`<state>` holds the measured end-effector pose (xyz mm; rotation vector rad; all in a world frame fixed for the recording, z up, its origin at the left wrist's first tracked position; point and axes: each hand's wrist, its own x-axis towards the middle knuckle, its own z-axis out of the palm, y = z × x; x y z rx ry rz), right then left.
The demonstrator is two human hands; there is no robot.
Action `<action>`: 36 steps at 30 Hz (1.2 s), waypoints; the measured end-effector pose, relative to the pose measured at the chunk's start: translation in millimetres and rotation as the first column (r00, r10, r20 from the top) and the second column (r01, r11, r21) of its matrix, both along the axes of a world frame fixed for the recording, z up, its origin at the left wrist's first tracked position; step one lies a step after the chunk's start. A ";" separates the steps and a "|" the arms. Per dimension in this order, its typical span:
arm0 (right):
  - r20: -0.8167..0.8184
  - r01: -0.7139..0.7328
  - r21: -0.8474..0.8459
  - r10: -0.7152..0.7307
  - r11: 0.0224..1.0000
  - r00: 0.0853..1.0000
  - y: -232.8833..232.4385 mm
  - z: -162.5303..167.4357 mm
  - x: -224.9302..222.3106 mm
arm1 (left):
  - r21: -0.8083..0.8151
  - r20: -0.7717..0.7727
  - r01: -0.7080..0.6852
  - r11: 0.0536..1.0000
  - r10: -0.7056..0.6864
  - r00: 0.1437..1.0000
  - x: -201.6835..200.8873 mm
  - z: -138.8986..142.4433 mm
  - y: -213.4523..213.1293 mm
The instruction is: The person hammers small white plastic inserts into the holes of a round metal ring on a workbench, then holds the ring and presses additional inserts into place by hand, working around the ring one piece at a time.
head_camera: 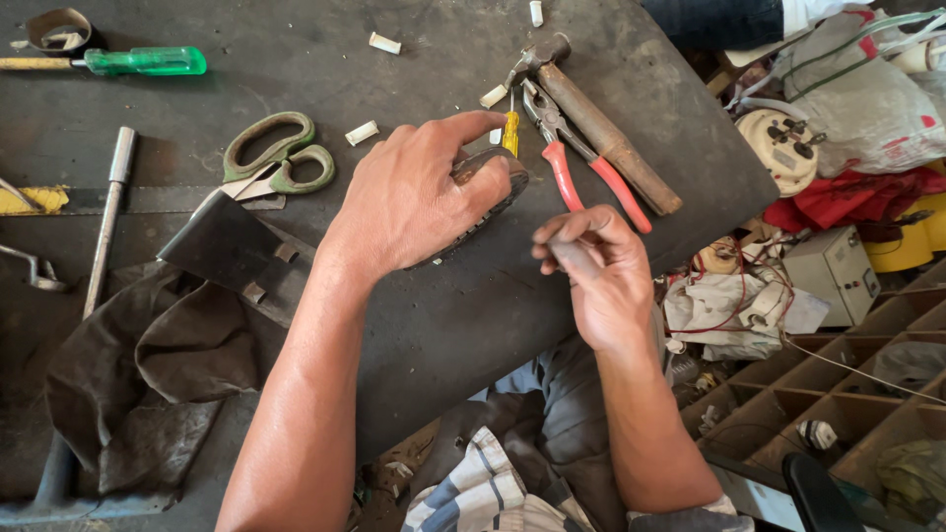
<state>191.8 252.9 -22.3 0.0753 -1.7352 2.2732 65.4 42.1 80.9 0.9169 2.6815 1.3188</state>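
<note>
Workbench (pixel 414 325): scissors (pixel 281 156) left of left hand (pixel 419 197); pliers (pixel 581 163) and hammer (pixel 601 128) behind right hand (pixel 596 266); screwdriver (pixel 118 62) far left; cloth (pixel 158 374) at near-left edge; object under left hand (pixel 493 187), possibly a brush.

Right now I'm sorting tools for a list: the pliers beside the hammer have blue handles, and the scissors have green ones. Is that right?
Not quite. In the head view the pliers beside the hammer have red handles, not blue. The scissors do have green handles.
</note>
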 end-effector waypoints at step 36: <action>-0.352 0.354 0.909 -0.052 0.219 0.935 -67.4 40.1 -21.0 | 0.191 0.120 0.078 0.978 -0.102 0.987 -1.0 -8.3 5.4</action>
